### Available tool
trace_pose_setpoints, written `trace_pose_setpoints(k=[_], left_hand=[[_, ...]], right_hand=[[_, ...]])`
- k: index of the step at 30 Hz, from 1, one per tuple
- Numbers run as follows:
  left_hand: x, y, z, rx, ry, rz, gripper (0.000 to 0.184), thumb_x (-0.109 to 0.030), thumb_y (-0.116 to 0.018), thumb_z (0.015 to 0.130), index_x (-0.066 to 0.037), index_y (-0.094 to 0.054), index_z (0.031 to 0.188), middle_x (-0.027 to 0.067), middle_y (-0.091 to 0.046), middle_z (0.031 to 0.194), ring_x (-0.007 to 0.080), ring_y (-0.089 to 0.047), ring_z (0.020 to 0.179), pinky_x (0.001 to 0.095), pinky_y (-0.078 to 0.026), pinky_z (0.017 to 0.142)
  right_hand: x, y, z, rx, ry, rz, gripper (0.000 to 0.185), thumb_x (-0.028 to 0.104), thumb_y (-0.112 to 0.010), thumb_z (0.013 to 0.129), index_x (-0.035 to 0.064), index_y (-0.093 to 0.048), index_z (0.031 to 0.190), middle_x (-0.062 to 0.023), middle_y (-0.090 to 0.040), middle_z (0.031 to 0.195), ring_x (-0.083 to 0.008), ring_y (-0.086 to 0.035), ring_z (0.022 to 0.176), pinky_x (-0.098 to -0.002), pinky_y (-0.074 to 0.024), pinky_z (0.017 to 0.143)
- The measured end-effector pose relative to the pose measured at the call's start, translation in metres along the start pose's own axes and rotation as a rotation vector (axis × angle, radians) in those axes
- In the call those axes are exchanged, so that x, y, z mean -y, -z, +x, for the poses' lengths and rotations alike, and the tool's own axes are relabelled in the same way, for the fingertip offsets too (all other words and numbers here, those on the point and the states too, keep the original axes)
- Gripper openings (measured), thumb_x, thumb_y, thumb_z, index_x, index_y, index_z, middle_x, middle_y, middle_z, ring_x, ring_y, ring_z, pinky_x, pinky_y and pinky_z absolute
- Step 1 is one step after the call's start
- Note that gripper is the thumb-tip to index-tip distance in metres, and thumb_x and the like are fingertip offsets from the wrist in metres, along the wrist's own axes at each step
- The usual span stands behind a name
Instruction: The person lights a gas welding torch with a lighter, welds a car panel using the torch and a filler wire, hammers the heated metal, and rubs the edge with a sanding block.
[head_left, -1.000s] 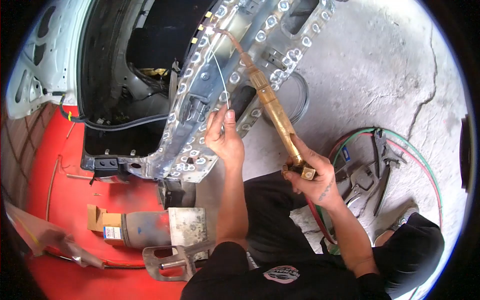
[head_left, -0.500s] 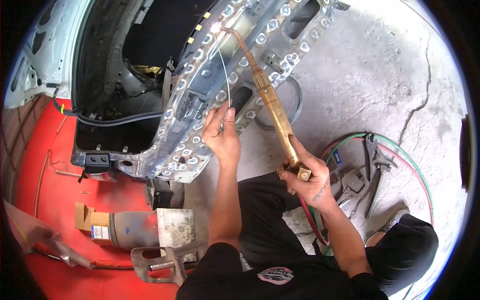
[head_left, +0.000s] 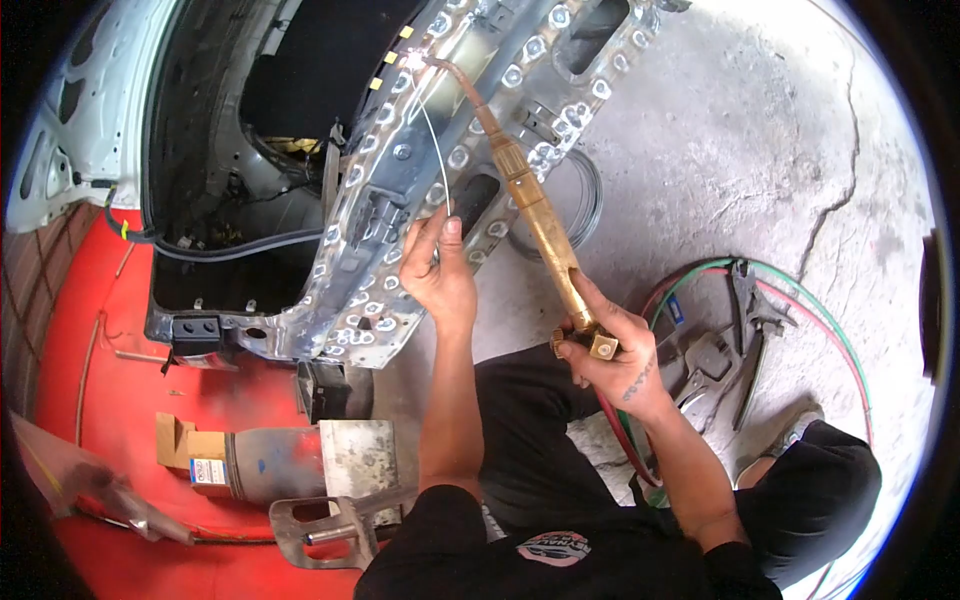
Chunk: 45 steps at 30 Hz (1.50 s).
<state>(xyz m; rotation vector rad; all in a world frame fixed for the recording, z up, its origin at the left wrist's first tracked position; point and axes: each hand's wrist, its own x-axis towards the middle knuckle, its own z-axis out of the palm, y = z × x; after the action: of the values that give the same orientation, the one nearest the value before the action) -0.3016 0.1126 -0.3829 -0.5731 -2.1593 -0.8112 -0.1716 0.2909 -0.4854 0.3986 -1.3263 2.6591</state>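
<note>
My left hand (head_left: pixel 440 270) pinches a thin filler rod (head_left: pixel 437 145) between thumb and fingers. The rod slants up to a bright glowing spot on the edge of a bare-metal car body panel (head_left: pixel 415 180). Round spot marks dot the panel along its flanges. My right hand (head_left: pixel 620 355) is wrapped around the valve end of a brass gas torch (head_left: pixel 540 220). Its bent copper tip ends at the same bright spot, close to the rod's far end. The flame itself is hard to make out in the glare.
Red and green hoses (head_left: pixel 820 320) curve over the concrete floor on the right. Beside my knee lie locking pliers (head_left: pixel 708 365). A coil of wire (head_left: pixel 590 205) rests past the panel. On the red surface at left are a cylinder (head_left: pixel 280 462), a cardboard box (head_left: pixel 208 447) and a metal clamp (head_left: pixel 290 535).
The bright spot, torch tip and rod end appear slightly farther left. The view has shifted a little, and both hands keep their holds.
</note>
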Motion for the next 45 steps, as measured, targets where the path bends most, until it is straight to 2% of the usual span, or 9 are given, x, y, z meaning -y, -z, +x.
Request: trace_pose_setpoints(k=[3,12,15,21,30,33,36,42,45], left_hand=[[-0.0011,0.0005,-0.0004,0.003,0.025,0.001,0.022,-0.007,-0.072,0.096,0.007,-0.075,0.113,0.0086,-0.07,0.092,0.0142,-0.061,0.085,0.0274,-0.049,0.075],[-0.0042,0.0002,0.0014,0.014,0.02,0.025,0.023,-0.007,-0.072,0.096,0.007,-0.075,0.115,0.009,-0.07,0.091,0.0145,-0.06,0.085,0.0284,-0.048,0.079],[-0.005,-0.0004,0.0014,0.008,0.046,0.01,0.022,-0.007,-0.072,0.093,0.006,-0.076,0.11,0.012,-0.072,0.093,0.0208,-0.064,0.087,0.032,-0.049,0.081],[-0.0041,-0.0017,0.0023,-0.002,0.025,0.006,0.021,-0.007,-0.072,0.093,0.005,-0.076,0.11,0.0121,-0.072,0.093,0.0212,-0.064,0.086,0.0322,-0.049,0.081],[-0.0052,-0.0024,0.0029,0.002,0.024,0.006,0.02,-0.006,-0.072,0.093,0.005,-0.076,0.11,0.0118,-0.071,0.092,0.0209,-0.064,0.085,0.0319,-0.05,0.08],[-0.0081,-0.0008,0.0031,0.023,-0.003,0.018,0.021,-0.006,-0.071,0.096,0.006,-0.075,0.113,0.0097,-0.071,0.093,0.0158,-0.062,0.088,0.029,-0.049,0.082],[-0.0072,-0.0017,0.0025,0.003,0.016,0.008,0.02,-0.006,-0.072,0.093,0.006,-0.075,0.109,0.0117,-0.071,0.092,0.0207,-0.064,0.085,0.0319,-0.05,0.081],[-0.0089,-0.0009,0.0034,0.006,0.044,0.003,0.02,-0.006,-0.072,0.093,0.006,-0.075,0.109,0.0117,-0.071,0.093,0.0209,-0.064,0.087,0.032,-0.049,0.082],[-0.0064,-0.0007,0.0035,0.013,0.01,0.016,0.022,-0.009,-0.073,0.096,0.006,-0.075,0.112,0.0098,-0.072,0.093,0.0158,-0.063,0.087,0.029,-0.049,0.082]], right_hand=[[0.0069,-0.0033,0.0006,-0.041,-0.036,-0.007,0.074,-0.01,-0.071,0.085,0.0075,-0.049,0.154,-0.0054,-0.068,0.094,-0.0082,-0.06,0.067,-0.0262,-0.0507,0.058],[0.0057,-0.0049,0.0009,-0.045,0.001,-0.027,0.075,-0.011,-0.071,0.085,0.0079,-0.049,0.154,-0.006,-0.068,0.094,-0.009,-0.062,0.07,-0.0269,-0.0525,0.061],[0.0064,-0.0052,0.0001,-0.05,-0.019,-0.011,0.076,-0.011,-0.071,0.085,0.0091,-0.049,0.155,-0.0054,-0.068,0.094,-0.0088,-0.062,0.069,-0.0267,-0.0523,0.06],[0.0062,-0.0052,-0.0005,-0.042,-0.009,0.003,0.076,-0.011,-0.071,0.086,0.0097,-0.048,0.155,-0.0043,-0.067,0.093,-0.0083,-0.06,0.064,-0.0257,-0.0518,0.057],[0.0056,-0.0046,-0.0002,-0.041,-0.005,-0.006,0.076,-0.01,-0.071,0.085,0.0094,-0.048,0.155,-0.0037,-0.066,0.091,-0.0077,-0.06,0.064,-0.0258,-0.0512,0.057],[0.0048,-0.0047,0.0002,-0.045,0.008,-0.009,0.076,-0.01,-0.071,0.085,0.0091,-0.048,0.155,-0.0039,-0.067,0.09,-0.0079,-0.06,0.063,-0.0258,-0.0511,0.056],[0.0071,-0.0042,0.0005,-0.046,0.015,-0.027,0.076,-0.01,-0.071,0.085,0.0087,-0.048,0.155,-0.0045,-0.067,0.09,-0.0084,-0.061,0.062,-0.026,-0.0511,0.056],[0.0068,-0.0044,0.0005,-0.038,0.02,-0.032,0.076,-0.01,-0.071,0.086,0.0084,-0.047,0.155,-0.006,-0.069,0.092,-0.009,-0.062,0.062,-0.0261,-0.0522,0.055],[0.0062,-0.0055,-0.0001,-0.049,0.014,-0.017,0.075,-0.01,-0.071,0.086,0.0094,-0.048,0.154,-0.0063,-0.07,0.092,-0.0089,-0.062,0.062,-0.0254,-0.0528,0.055]])
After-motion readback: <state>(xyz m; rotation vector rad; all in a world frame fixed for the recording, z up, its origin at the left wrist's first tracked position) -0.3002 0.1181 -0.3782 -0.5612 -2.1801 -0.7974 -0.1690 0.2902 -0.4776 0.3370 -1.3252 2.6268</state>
